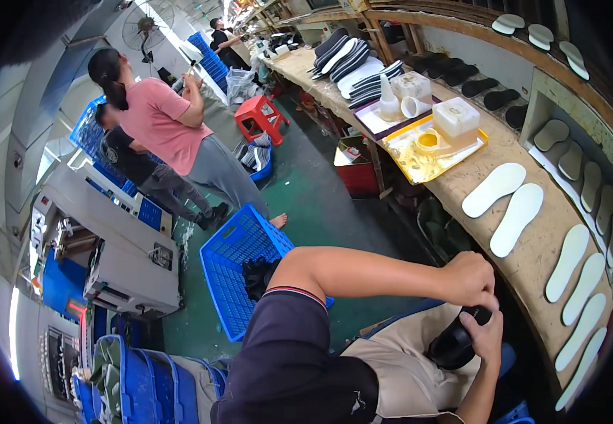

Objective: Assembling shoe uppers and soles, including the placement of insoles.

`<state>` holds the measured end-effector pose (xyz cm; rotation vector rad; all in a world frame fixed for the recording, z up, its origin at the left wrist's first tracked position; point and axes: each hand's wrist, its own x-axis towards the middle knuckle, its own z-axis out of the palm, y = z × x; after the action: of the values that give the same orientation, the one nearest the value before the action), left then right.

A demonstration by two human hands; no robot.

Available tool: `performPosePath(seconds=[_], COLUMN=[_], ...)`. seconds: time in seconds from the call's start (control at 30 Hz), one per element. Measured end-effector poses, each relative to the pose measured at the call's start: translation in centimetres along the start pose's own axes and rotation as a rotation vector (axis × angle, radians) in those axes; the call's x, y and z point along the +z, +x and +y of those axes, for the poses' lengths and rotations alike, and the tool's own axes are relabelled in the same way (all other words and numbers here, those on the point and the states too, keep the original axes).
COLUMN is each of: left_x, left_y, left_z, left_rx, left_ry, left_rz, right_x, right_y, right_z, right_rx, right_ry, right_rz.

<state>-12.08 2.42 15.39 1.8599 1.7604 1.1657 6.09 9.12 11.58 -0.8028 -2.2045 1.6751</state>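
A black shoe point(453, 345) rests over my lap, against a beige apron point(409, 367). My right hand point(487, 333) is wrapped round the shoe near its opening, with the thumb pressed on it. Just above that opening, my left hand point(468, 278) is closed with fingers bent down; whatever it grips, if anything, is hidden. My left forearm reaches across from the left. Beside my hands, white insoles point(516, 220) lie in a spaced row along the bench point(473, 230).
The bench also holds a yellow tray point(419, 180) with a glue container, a squeeze bottle point(388, 102) and stacked insoles point(342, 56). A blue crate point(232, 244) stands on the floor to my left, a red stool point(258, 119) farther off. Two people stand beyond the crate near machines.
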Motion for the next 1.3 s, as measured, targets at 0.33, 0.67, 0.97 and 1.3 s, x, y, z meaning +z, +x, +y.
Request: performPosePath(seconds=[0.33, 0.67, 0.97, 1.3], left_x=[-2.4, -10.0, -0.3, 3.2], left_y=[2.0, -2.5, -6.8, 2.7], left_z=[1.5, -0.9, -7.5, -8.7], left_rx=[0.04, -0.485, -0.443, 0.17], left_ry=[0.308, -0.097, -0.368, 0.097], left_rz=[-0.471, 0.366, 0.005, 0.131], right_x=[0.0, -2.7, -2.4, -1.8], right_y=[0.1, 0.0, 6.2, 8.1], right_z=[0.9, 5.1, 4.2, 4.3], right_rx=[0.011, -0.3, -0.004, -0.112], right_ry=[0.048, 1.02, 0.094, 0.043], right_rz=[-0.017, 0.187, 0.093, 0.374])
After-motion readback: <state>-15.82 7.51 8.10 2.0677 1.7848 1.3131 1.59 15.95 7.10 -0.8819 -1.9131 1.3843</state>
